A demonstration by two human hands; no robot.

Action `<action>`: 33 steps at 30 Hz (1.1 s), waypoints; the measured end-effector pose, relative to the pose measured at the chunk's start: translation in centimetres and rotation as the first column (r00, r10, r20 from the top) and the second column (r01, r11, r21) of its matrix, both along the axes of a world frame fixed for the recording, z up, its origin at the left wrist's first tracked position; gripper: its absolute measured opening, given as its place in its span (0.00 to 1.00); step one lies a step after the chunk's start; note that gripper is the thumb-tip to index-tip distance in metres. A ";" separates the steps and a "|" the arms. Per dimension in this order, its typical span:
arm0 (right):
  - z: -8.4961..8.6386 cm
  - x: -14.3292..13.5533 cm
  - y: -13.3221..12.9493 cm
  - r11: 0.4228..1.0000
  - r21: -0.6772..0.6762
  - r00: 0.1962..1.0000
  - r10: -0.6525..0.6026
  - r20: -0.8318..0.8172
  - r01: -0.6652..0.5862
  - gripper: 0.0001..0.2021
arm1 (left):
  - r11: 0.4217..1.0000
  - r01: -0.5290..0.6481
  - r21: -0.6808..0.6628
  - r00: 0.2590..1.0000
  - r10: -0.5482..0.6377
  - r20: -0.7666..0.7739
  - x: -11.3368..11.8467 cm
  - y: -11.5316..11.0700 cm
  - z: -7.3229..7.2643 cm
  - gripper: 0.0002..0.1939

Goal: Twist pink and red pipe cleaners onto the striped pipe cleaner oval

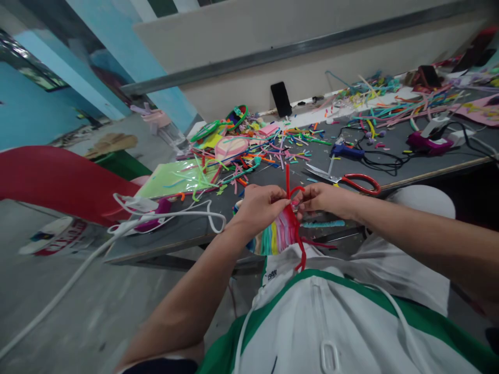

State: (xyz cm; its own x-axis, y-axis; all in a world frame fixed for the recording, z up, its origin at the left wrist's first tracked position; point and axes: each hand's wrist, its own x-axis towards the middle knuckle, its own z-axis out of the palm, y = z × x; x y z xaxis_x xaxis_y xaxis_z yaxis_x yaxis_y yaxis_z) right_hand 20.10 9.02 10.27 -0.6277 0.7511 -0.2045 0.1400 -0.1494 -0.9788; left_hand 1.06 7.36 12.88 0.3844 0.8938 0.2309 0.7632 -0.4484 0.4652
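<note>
A multicolored striped piece made of fuzzy stems (276, 235) hangs below my hands, just above my lap. My left hand (262, 208) pinches its upper edge, where red fuzzy stems (288, 179) stick up and trail down its right side. From the right, my right hand (314, 200) has its fingers closed on a red stem that curls over at the top. Red-handled scissors (360, 183) lie with blades parted on the table just beyond my right hand. A blue glue gun (346, 151) rests behind the scissors.
Cut stem pieces (288, 145) litter the grey table (413, 167). A black phone (281, 99) leans at the back. A green plastic packet (179, 177), white cable (191, 213) and red chair (58, 179) are at left. Black cords and a purple device (429, 144) sit at right.
</note>
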 end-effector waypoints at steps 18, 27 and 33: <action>-0.3 -1.3 -1.9 0.291 0.898 0.741 -0.509 0.437 -0.330 0.08 | 0.988 -0.151 -0.018 0.989 0.151 -0.007 0.2 0.5 0.0 0.09; -0.7 -1.2 -0.9 0.254 0.927 0.778 -0.508 0.370 -0.275 0.09 | 0.986 -0.168 0.023 0.979 0.164 0.123 -0.1 0.5 -0.8 0.07; -0.2 -1.2 -0.8 0.286 0.920 0.772 -0.508 0.382 -0.267 0.09 | 0.992 -0.092 0.085 0.988 0.081 0.128 -0.3 0.2 -0.9 0.08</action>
